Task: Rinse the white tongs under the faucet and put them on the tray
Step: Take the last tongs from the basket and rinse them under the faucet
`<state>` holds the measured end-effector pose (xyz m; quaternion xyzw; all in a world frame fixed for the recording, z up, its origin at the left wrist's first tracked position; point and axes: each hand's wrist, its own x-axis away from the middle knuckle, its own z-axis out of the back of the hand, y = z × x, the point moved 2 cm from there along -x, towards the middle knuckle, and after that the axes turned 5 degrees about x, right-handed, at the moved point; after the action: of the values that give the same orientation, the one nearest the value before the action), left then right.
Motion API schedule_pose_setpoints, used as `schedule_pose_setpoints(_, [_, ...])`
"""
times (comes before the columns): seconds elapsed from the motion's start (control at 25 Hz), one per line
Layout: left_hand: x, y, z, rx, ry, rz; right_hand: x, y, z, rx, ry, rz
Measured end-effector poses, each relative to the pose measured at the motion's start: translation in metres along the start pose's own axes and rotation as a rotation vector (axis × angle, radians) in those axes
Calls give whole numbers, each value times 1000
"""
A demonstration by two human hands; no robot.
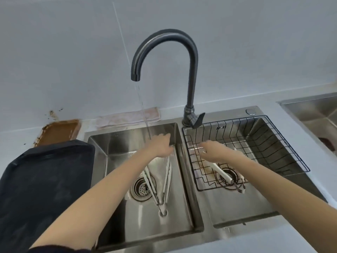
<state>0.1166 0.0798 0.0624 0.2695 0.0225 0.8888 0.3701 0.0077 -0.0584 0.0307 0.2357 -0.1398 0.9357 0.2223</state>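
Pale grey wall and countertop fill the frame, and a double stainless sink is set into the centre. At the left edge a dark tray is laid on the counter, with a brown dish seen behind it and a folded cloth against the wall. A dark gooseneck faucet is arched over the left basin, and a thin stream of water is let fall from it. A black wire basket is seated in the right basin. The white tongs are held in the left basin, tips up, gripped by the left hand under the stream. The right hand is closed around a second white-handled utensil over the basket.
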Motion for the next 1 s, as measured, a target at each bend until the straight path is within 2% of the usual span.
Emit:
schedule_pose_setpoints(0.2, [-6, 49, -22, -103, -10, -70, 18, 55, -3, 77, 27, -120])
schedule_pose_setpoints(0.44, [-21, 92, -59, -109, -106, -155, 21, 100, -20, 36, -29, -161])
schedule_pose_setpoints(0.64, [-38, 113, -84, -15, -162, -162, 11, 122, -37, -96, -59, -219])
schedule_pose_setpoints(1.0, [-56, 131, -115, 95, -235, -68, -8, 128, -56, -368, -55, -309])
